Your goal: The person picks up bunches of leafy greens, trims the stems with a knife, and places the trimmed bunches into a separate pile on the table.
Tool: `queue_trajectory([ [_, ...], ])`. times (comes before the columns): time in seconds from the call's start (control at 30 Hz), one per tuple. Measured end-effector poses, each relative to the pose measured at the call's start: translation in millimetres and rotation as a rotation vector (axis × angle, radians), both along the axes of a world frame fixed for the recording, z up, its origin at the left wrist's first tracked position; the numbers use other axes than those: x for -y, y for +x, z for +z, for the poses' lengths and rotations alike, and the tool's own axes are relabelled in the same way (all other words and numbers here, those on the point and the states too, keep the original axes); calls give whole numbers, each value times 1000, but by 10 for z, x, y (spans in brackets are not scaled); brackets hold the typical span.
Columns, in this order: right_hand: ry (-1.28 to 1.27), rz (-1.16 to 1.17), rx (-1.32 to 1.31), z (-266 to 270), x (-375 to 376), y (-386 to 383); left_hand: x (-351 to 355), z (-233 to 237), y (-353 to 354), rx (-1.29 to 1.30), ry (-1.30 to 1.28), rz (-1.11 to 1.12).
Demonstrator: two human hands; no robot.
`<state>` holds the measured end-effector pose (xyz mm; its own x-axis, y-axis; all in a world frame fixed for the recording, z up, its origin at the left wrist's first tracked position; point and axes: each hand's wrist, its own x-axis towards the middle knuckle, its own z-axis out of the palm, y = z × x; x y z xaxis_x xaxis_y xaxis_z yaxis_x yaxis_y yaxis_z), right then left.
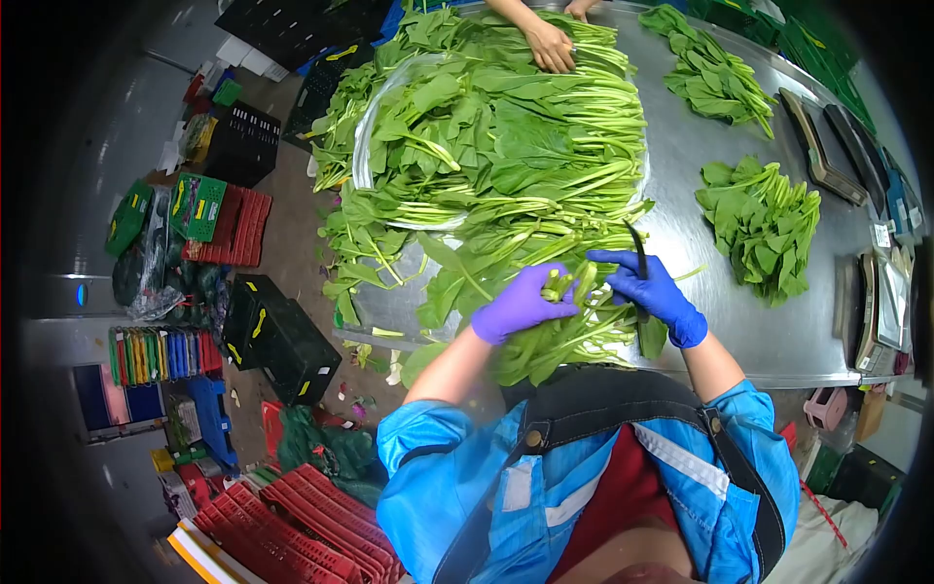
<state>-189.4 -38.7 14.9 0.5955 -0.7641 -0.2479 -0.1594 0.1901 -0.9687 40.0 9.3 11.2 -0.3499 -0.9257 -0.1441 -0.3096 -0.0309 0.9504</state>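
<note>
My left hand (pixel 526 304), in a purple glove, is closed around a small bunch of leafy greens (pixel 533 355), their pale cut stems poking out past the fingers. Close beside it, my right hand (pixel 649 290), gloved in blue, grips a knife (pixel 637 238) whose dark curved blade points away from me. The right fingertips reach toward the stem ends and may touch them. Beyond both hands lies a large pile of leafy greens (pixel 530 141), stems mostly toward the right, partly over a clear plastic bag (pixel 368 131).
Another person's bare hand (pixel 552 47) rests on the pile's far end. Two bunches of greens (pixel 764 229) (pixel 715 78) lie on the metal table (pixel 671 195). Scales (pixel 880 302) stand at its right edge. Black crates (pixel 282 336) and red crates (pixel 292 526) sit at left.
</note>
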Motion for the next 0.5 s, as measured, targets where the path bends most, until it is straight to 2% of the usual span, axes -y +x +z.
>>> queue_trajectory([
  [0.1,27,101,-19,-58,-12,112,1,-161,-61,6,-11,38],
  [0.13,50,-2,-41,-21,-33,89,22,-208,0,6,-11,36],
  [0.17,51,-1,-41,-8,-23,42,64,-209,100,-69,102,42],
  [0.2,136,-103,11,-19,7,-44,80,-217,154,-145,214,49],
  [0.23,221,-205,63,-40,36,-128,63,-231,154,-146,215,52],
  [0.3,215,-192,116,-130,39,-182,12,-202,107,150,162,-119],
  [0.37,202,-91,90,-154,30,-199,15,-233,-80,61,97,-79],
  [0.43,172,-7,1,-104,22,-188,115,-289,-194,-110,-245,33],
  [0.47,9,5,1,-154,-11,-152,145,-254,-200,-110,-246,31],
  [0.5,-154,19,2,-182,-29,-129,171,-206,-209,-85,-36,-67],
])
